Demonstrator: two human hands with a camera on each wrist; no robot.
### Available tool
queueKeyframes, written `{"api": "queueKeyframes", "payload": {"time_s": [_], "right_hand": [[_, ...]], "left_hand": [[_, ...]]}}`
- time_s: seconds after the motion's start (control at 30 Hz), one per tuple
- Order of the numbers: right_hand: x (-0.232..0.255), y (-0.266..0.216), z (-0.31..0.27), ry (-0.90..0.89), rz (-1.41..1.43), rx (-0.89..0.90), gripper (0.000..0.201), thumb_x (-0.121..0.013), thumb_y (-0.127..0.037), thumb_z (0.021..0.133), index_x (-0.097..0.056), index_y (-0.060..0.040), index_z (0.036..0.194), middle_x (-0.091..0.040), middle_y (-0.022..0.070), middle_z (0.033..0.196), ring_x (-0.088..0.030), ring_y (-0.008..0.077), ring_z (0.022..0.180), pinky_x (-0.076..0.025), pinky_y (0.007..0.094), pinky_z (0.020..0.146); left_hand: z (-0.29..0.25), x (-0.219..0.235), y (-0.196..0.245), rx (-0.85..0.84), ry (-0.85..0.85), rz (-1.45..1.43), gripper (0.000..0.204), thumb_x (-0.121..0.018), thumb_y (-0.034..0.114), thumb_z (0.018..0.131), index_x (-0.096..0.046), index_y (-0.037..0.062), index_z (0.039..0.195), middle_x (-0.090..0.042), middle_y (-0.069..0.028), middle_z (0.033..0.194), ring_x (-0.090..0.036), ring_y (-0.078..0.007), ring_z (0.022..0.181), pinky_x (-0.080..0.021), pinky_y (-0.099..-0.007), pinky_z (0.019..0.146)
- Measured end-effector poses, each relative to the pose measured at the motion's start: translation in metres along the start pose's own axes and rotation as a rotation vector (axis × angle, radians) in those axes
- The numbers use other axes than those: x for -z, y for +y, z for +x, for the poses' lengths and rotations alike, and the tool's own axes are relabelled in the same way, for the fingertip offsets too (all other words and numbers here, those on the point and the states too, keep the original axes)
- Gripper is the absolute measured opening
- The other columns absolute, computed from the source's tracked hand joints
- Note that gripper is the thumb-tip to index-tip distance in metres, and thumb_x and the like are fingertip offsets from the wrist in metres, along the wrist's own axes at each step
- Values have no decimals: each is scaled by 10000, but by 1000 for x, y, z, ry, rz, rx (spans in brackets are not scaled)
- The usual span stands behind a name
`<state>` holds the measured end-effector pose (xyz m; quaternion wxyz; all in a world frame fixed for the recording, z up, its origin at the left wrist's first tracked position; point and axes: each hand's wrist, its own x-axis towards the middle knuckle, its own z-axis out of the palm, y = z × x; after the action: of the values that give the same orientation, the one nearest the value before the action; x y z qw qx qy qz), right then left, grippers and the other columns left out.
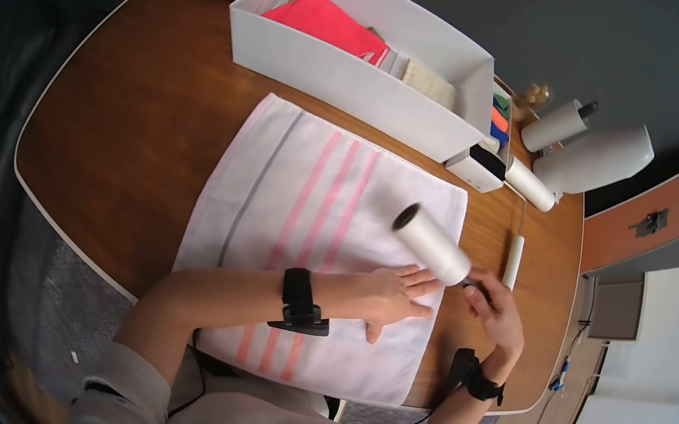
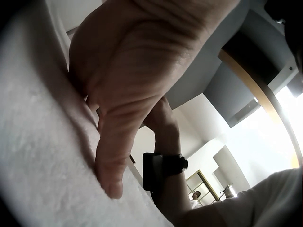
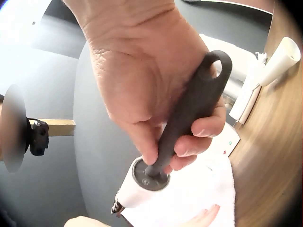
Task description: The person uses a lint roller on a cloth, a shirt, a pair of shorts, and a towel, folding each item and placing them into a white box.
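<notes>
A white striped towel [image 1: 394, 176] lies spread on the wooden table. My left hand [image 1: 393, 297] rests on it with fingers spread; in the left wrist view its thumb [image 2: 113, 165] presses the fluffy cloth. My right hand [image 1: 501, 317] grips a lint roller by its dark grey handle [image 3: 193, 106], which has a hanging hole at the end. Above the towel, just beyond the left fingertips, is the lint roller's white sheet roll [image 1: 433, 242], slightly blurred and tilted.
Behind the towel stands a long white box [image 1: 341, 81] with a red cloth [image 1: 324, 21] and a cream cloth [image 1: 429, 83] inside. To its right are a small open box [image 1: 478, 167], a white roll [image 1: 530, 183] and a slim white stick [image 1: 513, 262].
</notes>
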<state>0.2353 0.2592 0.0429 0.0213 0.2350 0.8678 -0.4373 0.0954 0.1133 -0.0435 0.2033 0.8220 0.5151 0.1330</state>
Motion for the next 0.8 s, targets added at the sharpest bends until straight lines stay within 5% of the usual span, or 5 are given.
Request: {"api": "queueKeyframes", "payload": {"time_s": [0.17,0.3,0.53,0.67,0.8], "right_hand": [[-10,22,24,-43,-146,59,211,-565,-68,818,-565,-16,1022,-542,38,645,-507,100,575,-424,246,535],[-4,28,43,199,-300,-34,239,-549,-130,837,-567,-3,1038,-548,92,589,-524,162,523,-428,295,524],[-11,37,53,568,-557,251,207,-537,-106,834,-575,8,1002,-588,146,684,-577,215,594,-434,312,549],[-10,9,32,354,3,89,203,-499,-11,805,-560,48,989,-611,174,849,-604,268,746,-452,320,630],[-30,-12,26,39,-186,354,270,-533,14,756,-572,23,1023,-605,173,866,-590,291,766,-458,325,683]], "left_hand": [[-1,-1,2,10,23,14,978,-797,342,464,-356,115,1307,-136,-227,1411,-79,-335,1329,-102,-412,1075],[-2,3,5,24,6,11,967,-795,339,471,-358,123,1307,-139,-223,1412,-81,-326,1331,-100,-408,1077],[-3,4,3,10,-2,0,958,-793,344,477,-362,123,1303,-135,-221,1414,-82,-318,1332,-103,-414,1076],[-2,1,2,4,24,10,960,-793,353,467,-368,128,1298,-157,-217,1408,-96,-323,1328,-108,-422,1072],[-2,-7,1,-7,82,23,960,-787,374,462,-374,138,1296,-203,-209,1391,-110,-332,1323,-118,-425,1068]]}}
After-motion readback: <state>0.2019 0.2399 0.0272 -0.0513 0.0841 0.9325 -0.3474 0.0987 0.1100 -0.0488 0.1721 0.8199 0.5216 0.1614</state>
